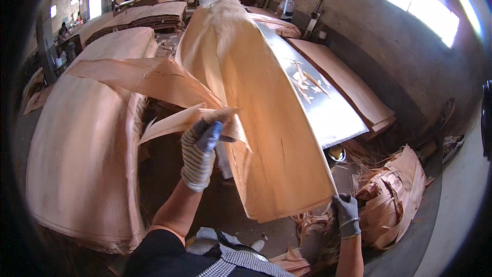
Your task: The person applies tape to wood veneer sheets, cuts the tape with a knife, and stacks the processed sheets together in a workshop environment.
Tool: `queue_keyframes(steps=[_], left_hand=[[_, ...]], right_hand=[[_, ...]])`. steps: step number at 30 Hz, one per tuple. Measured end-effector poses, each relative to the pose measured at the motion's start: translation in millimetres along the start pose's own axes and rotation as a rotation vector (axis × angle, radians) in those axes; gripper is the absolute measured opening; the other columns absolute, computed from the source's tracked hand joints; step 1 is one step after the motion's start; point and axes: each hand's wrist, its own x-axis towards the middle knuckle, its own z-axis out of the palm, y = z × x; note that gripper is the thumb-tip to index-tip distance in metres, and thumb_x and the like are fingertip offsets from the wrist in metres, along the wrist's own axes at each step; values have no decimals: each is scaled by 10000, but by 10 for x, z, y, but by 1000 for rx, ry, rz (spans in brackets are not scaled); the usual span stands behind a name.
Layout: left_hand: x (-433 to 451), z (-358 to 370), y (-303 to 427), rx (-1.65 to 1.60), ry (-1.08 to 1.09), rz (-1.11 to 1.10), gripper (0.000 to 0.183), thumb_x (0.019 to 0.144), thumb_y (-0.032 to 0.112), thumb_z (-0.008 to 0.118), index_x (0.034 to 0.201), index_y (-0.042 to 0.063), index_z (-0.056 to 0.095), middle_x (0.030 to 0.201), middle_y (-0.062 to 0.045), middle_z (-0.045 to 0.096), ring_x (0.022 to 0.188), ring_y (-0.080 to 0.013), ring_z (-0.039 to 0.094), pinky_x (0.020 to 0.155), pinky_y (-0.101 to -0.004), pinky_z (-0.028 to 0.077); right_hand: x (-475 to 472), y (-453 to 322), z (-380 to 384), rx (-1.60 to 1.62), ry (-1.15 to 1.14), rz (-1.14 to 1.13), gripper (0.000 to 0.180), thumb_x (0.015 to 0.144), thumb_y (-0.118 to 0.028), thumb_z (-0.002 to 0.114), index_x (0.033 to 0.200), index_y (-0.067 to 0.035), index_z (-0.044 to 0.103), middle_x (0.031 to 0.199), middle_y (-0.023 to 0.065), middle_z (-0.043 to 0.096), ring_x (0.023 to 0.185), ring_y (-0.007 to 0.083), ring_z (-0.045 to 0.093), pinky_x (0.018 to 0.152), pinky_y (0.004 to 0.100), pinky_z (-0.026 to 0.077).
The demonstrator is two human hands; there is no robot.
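Note:
My left hand (200, 150), in a striped knit glove with bluish fingertips, is closed on a torn, folded strip of wood veneer (153, 79). The strip reaches left over a tall stack of veneer sheets (80, 142). A long, yellowish wood veneer sheet (265, 123) slopes away in front of me, its far part rippled. My right hand (347, 213), in a grey glove, grips the near right corner of that sheet; the fingertips are partly hidden. To the right of the sheet is a metal-topped table (307, 92) with loose veneer scraps (305, 79) on it.
Torn veneer (392, 200) is heaped on the floor at the right, with more scraps (292, 261) near my feet. Another veneer stack (346, 80) stands beyond the metal tabletop, along the wall. A small bucket (337, 153) sits below the tabletop's near corner. Several people are farther back.

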Motion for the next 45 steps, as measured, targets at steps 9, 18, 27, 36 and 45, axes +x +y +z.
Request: queue_keyframes(steps=[9,18,27,36,45], left_hand=[[252,1209,-1176,229,175,99,230,883,3,517,1100,47,577,1014,-125,599,794,-208,628,696,-307,564],[444,2284,-1994,216,402,24,158,907,116,548,969,21,658,871,-14,644,775,-82,587,672,-226,507],[382,3448,-2283,283,215,-227,201,900,45,520,1050,39,654,985,-7,666,824,-51,569,706,-205,480],[-544,3515,-3419,76,846,-488,165,865,162,620,994,61,622,910,-25,626,715,-145,616,582,-308,564],[-899,3581,-4164,-148,1151,-779,323,853,213,626,1143,110,528,1044,-83,581,842,-283,593,714,-456,545]], right_hand=[[2395,-164,-1037,-40,-52,-58,211,810,-157,675,670,-25,586,543,38,537,364,121,448,332,259,340],[4667,466,-1550,-59,-57,-221,150,750,-107,725,708,-24,608,568,24,558,420,125,487,396,255,368],[5281,378,-1677,56,-169,61,127,716,-81,739,731,-20,629,623,30,592,499,136,524,461,259,407],[6334,909,-2118,145,-201,104,137,736,-71,716,687,-50,589,563,32,545,447,151,500,423,270,401],[7442,738,-2310,-85,-186,149,149,829,-207,643,830,-58,638,606,76,592,410,165,504,364,298,389]])
